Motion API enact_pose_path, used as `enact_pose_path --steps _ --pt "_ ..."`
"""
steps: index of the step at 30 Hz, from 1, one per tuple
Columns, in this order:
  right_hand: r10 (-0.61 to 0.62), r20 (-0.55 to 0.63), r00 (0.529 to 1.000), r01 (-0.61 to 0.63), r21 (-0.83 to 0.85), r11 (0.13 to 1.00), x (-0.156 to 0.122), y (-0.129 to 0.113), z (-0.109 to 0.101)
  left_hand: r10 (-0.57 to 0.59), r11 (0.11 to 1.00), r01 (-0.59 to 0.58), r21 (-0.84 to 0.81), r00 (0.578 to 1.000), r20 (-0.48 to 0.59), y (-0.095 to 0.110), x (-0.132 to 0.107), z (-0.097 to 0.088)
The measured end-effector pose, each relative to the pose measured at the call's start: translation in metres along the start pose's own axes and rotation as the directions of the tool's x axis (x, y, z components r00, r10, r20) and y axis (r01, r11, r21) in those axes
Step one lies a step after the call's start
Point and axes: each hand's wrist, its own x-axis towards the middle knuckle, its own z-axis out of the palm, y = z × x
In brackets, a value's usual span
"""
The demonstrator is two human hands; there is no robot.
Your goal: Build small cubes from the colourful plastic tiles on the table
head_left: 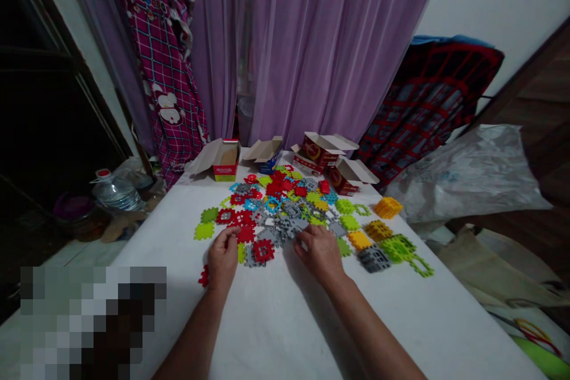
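Note:
A spread of flat interlocking plastic tiles (285, 205) in red, grey, green, blue and yellow lies on the white table (276, 320). My left hand (222, 258) rests at the pile's near left edge, fingers curled over a red tile (244, 234). Another red tile (204, 276) lies by its wrist. My right hand (319, 252) sits at the near middle, fingertips bent onto grey tiles (297, 226). Assembled cubes stand to the right: orange (388, 207), dark yellow (378, 230), green (398, 247) and grey (374, 258).
Several open cardboard boxes (220, 160) line the table's far edge before a purple curtain (312, 41). A plastic bag (467, 175) lies at the right. A water bottle (113, 190) stands on the floor at the left. A blurred patch covers the lower left.

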Motion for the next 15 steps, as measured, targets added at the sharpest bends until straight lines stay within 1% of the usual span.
enact_pose_path --steps 2,3,5,7,8,11,13,15 --pt "0.048 0.024 0.999 -0.048 -0.007 0.999 -0.024 0.006 0.008 0.005 1.0 -0.005 0.013 1.0 0.011 0.003 0.0 -0.001" --pt "0.064 0.024 0.998 -0.064 0.016 0.998 -0.034 0.009 0.013 0.009 1.0 -0.009 0.019 1.0 0.013 0.004 0.0 -0.001" --pt "0.1 -0.017 0.995 -0.098 0.094 0.991 -0.051 0.017 0.022 0.018 0.999 -0.019 0.03 1.0 0.02 0.007 -0.001 -0.002" --pt "0.167 -0.069 0.983 -0.153 0.174 0.973 -0.064 0.027 0.027 0.029 0.999 -0.029 0.04 0.999 0.018 0.01 -0.001 -0.002" --pt "0.204 -0.069 0.976 -0.187 0.203 0.961 -0.069 0.032 0.028 0.034 0.998 -0.035 0.046 0.999 0.015 0.01 -0.002 -0.002" --pt "0.28 0.004 0.96 -0.272 0.251 0.929 -0.08 0.044 0.029 0.048 0.996 -0.05 0.072 0.999 0.017 0.012 -0.002 -0.002" --pt "0.304 0.025 0.952 -0.3 0.254 0.92 -0.082 0.044 0.031 0.057 0.994 -0.059 0.088 0.998 0.031 0.013 -0.002 -0.002" --pt "0.319 0.0 0.948 -0.311 0.226 0.923 -0.08 0.037 0.034 0.063 0.994 -0.067 0.092 0.997 0.042 0.013 -0.002 -0.003"
